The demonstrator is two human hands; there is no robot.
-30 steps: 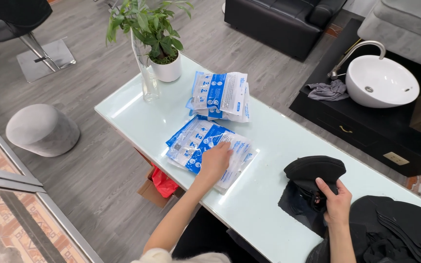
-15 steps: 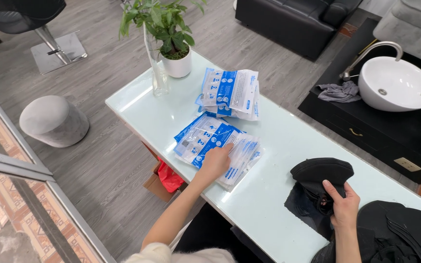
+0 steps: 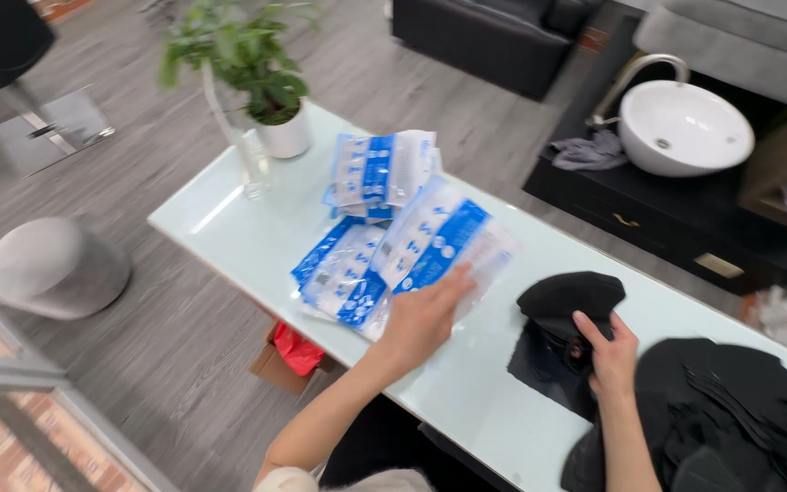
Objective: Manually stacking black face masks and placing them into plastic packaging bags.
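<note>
Blue-and-white packet lifted over glass table

Blue-and-white packet (image 3: 439,241), tilted above a loose pile of packets (image 3: 343,273), is gripped by the outstretched left hand (image 3: 421,319). The right hand (image 3: 608,351) clutches a black cap (image 3: 567,301) beside dark garments (image 3: 730,419). Motion blurs the packets' print. A potted plant (image 3: 270,91) and second packet stack (image 3: 380,173) stand behind.

Before me: a pale glass surface (image 3: 257,239). At its far corner, a potted plant in a white pot (image 3: 282,137), with a clear glass vase (image 3: 255,171) just beside it. On the floor to my left, a round grey stool (image 3: 52,266). Beyond the surface, a white basin (image 3: 685,129) with a grey cloth (image 3: 589,153) beside it, and a black sofa (image 3: 494,36).
</note>
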